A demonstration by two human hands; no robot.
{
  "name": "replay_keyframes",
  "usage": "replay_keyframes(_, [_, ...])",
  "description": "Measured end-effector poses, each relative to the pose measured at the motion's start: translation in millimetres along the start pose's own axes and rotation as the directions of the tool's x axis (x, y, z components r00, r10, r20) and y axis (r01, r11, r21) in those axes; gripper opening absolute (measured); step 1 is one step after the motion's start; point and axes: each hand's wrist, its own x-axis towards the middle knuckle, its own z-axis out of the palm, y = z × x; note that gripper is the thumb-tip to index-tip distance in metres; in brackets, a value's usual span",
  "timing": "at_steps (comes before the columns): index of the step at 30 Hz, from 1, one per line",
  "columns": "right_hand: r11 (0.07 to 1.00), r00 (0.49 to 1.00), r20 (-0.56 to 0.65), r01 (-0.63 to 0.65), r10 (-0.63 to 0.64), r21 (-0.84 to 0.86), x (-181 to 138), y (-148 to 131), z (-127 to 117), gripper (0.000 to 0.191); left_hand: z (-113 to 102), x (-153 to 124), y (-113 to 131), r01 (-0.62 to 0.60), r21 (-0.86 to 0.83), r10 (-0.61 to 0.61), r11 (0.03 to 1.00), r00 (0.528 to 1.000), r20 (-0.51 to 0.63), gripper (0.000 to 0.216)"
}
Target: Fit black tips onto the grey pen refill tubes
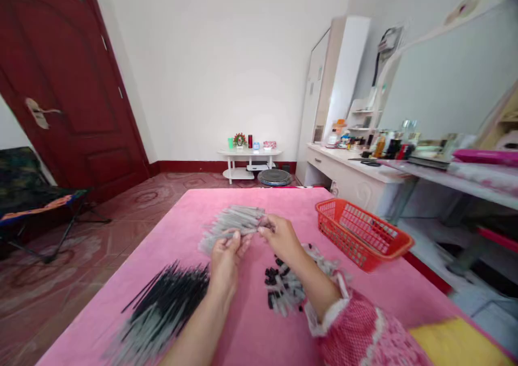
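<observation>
My left hand (pixel 226 258) is closed, thumb and fingers pinched round what looks like a thin grey stick, partly hidden by the fingers. Just to its right, my right hand (pixel 280 237) pinches at the end of the same stick; the exact detail there is blurred. Behind both hands lies a pile of slender grey sticks (pixel 237 216) on the pink tabletop (pixel 251 323). Left of my left forearm is a bundle of thin black sticks with grey ends (pixel 168 287). Small translucent pieces with black ends (pixel 288 289) are heaped under and beside my right forearm.
A red plastic basket (pixel 360 247) stands at the table's right side, with something long inside. Yellow cloth or paper (pixel 461 344) lies at the near right corner. Beyond are a small white table (pixel 250 153), a cluttered dresser (pixel 356 166) and a folding chair (pixel 30 193).
</observation>
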Motion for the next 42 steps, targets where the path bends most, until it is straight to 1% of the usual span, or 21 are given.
replay_keyframes(1, [0.999,1.0,0.007,-0.006,0.006,-0.033,-1,-2,0,0.009,0,-1,1,-0.001,0.004,0.001,1.0,1.0,0.016,0.032])
replay_keyframes(3, [0.997,1.0,0.021,-0.013,0.015,-0.081,-2,-5,-1,0.023,0,-3,2,-0.002,0.004,0.002,1.0,0.999,0.035,0.032])
replay_keyframes(5, [0.994,0.999,0.034,-0.018,0.022,-0.111,-3,-7,-3,0.033,0,-3,3,0.0,-0.003,0.0,1.0,0.999,0.039,0.031])
replay_keyframes(6, [0.993,0.999,0.042,-0.017,0.022,-0.114,-3,-7,-3,0.035,0,-3,3,0.0,-0.012,0.0,1.0,0.999,0.033,0.029])
replay_keyframes(11, [0.996,0.998,0.05,0.037,-0.033,-0.082,-2,-6,-6,0.014,1,0,3,0.029,-0.057,-0.031,0.998,0.999,-0.025,0.02])
replay_keyframes(12, [0.995,0.998,0.056,0.04,-0.035,-0.093,-3,-6,-7,0.015,1,-1,3,0.035,-0.061,-0.037,0.998,0.999,-0.025,0.02])
replay_keyframes(15, [0.989,0.996,0.087,0.011,0.002,-0.146,-4,-7,-8,0.034,2,-3,3,0.043,-0.066,-0.044,0.997,0.999,-0.005,0.022])
replay_keyframes(16, [0.988,0.996,0.09,0.003,0.011,-0.156,-4,-7,-9,0.037,2,-3,3,0.045,-0.07,-0.045,0.997,0.999,-0.001,0.022])
replay_keyframes(17, [0.987,0.996,0.086,0.002,0.011,-0.16,-4,-8,-9,0.036,2,-3,3,0.045,-0.075,-0.046,0.996,0.999,0.0,0.022])
replay_keyframes(20, [0.986,0.998,0.063,0.037,-0.027,-0.16,-4,-10,-11,0.02,3,-2,3,0.054,-0.1,-0.056,0.994,0.998,-0.015,0.019])
replay_keyframes(21, [0.985,0.997,0.067,0.047,-0.036,-0.167,-4,-11,-11,0.018,3,-2,3,0.062,-0.104,-0.064,0.993,0.998,-0.019,0.017])
replay_keyframes(22, [0.983,0.996,0.078,0.047,-0.034,-0.179,-4,-12,-12,0.02,3,-2,3,0.069,-0.105,-0.071,0.992,0.997,-0.02,0.017])
replay_keyframes(25, [0.977,0.994,0.113,0.018,0.006,-0.211,-4,-15,-14,0.036,4,-1,4,0.07,-0.096,-0.071,0.993,0.997,-0.008,0.016])
replay_keyframes(26, [0.977,0.994,0.109,0.011,0.012,-0.211,-4,-15,-15,0.035,4,-2,4,0.065,-0.095,-0.066,0.993,0.998,-0.005,0.016])
replay_keyframes(29, [0.98,0.996,0.087,0.024,-0.007,-0.198,-4,-17,-17,0.02,4,-3,4,0.057,-0.097,-0.059,0.994,0.998,-0.014,0.015])
replay_keyframes(30, [0.979,0.996,0.089,0.026,-0.008,-0.2,-4,-17,-17,0.017,4,-3,4,0.059,-0.097,-0.061,0.994,0.998,-0.015,0.015])
replay_keyframes(31, [0.978,0.995,0.098,0.021,0.0,-0.207,-4,-17,-17,0.018,4,-3,4,0.063,-0.096,-0.064,0.993,0.998,-0.015,0.015])
replay_keyframes(34, [0.974,0.991,0.126,-0.006,0.035,-0.226,-4,-17,-18,0.036,3,-2,3,0.072,-0.093,-0.073,0.993,0.997,-0.011,0.016])
replay_keyframes(35, [0.974,0.991,0.128,-0.007,0.037,-0.225,-4,-16,-18,0.038,3,-2,3,0.071,-0.095,-0.073,0.993,0.997,-0.016,0.016])
replay_keyframes(40, [0.978,0.989,0.146,0.033,-0.003,-0.204,-4,-15,-20,0.021,4,-1,3,0.072,-0.093,-0.075,0.993,0.997,-0.025,0.014])
replay_keyframes(42, [0.977,0.985,0.173,0.019,0.019,-0.211,-4,-16,-20,0.026,4,-1,3,0.073,-0.087,-0.075,0.994,0.997,-0.022,0.014])
